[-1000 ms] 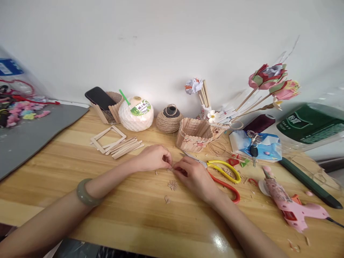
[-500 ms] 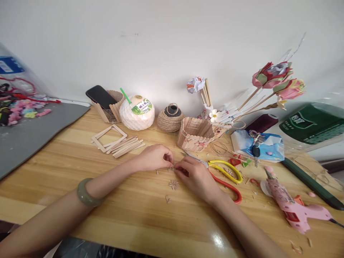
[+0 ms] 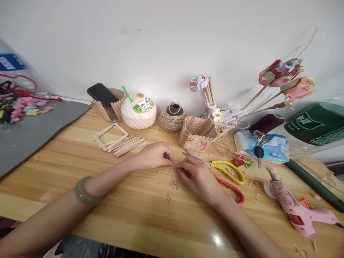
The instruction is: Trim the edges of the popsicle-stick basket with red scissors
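My left hand (image 3: 154, 156) rests on the wooden table with its fingers curled and thumb and fingertips together; anything in the pinch is too small to make out. Facing it, my right hand (image 3: 199, 177) has bent fingers pressed together beside a small flower-like cluster of thin wooden slivers (image 3: 172, 168), which lies between both sets of fingertips. Just below is a fuller flower of slivers (image 3: 175, 184). Nearer me lies a loose little group of slivers (image 3: 169, 199), and a single chip (image 3: 158, 171) sits under my left hand. Scissors (image 3: 228, 172) with yellow and red handles lie behind my right hand.
A pink glue gun (image 3: 301, 211) lies at the right, amid wood scraps. Craft sticks (image 3: 127, 145), a stick frame (image 3: 100, 140), a white coconut (image 3: 138, 113), a twine ball (image 3: 172, 120) and a stick basket (image 3: 192, 139) stand behind my hands.
The view has shifted slightly, moving the objects a little to the right in the picture. My fingertips are slightly farther apart, and more of the small cluster between them shows.
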{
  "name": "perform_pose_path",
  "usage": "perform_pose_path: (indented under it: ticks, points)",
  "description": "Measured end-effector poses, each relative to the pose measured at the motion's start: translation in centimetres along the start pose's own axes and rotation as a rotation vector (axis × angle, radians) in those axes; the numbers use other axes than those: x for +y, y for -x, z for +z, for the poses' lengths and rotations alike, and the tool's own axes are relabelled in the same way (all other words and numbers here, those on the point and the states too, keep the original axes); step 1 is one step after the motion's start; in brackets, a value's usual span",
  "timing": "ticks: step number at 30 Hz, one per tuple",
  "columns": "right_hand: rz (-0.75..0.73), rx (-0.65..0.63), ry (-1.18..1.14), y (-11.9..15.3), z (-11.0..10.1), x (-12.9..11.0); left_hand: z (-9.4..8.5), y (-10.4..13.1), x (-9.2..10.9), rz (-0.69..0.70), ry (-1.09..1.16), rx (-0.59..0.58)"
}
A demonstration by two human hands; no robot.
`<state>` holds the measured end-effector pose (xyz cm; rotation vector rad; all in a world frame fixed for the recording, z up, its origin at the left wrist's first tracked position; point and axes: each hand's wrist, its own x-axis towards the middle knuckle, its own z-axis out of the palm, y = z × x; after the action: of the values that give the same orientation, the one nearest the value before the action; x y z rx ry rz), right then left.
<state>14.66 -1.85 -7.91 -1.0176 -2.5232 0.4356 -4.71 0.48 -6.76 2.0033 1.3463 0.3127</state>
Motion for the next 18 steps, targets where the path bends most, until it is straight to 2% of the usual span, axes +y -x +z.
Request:
perform_pose_path:
  ticks: [9, 15, 18]
  points:
    - [-0.008, -0.029, 0.042, -0.2, -0.2, -0.4, 0.0, 0.2, -0.1, -0.006, -0.023, -0.014]
    - [0.057, 0.042, -0.012, 0.0, -2.1, 0.6, -2.6, 1.5, -0.3, -0.016, 0.061, -0.031]
    - [0.07, 0.115, -0.028, 0.1, -3.5, 1.3, -3.7, 2.5, -0.5, -0.023, 0.017, -0.113]
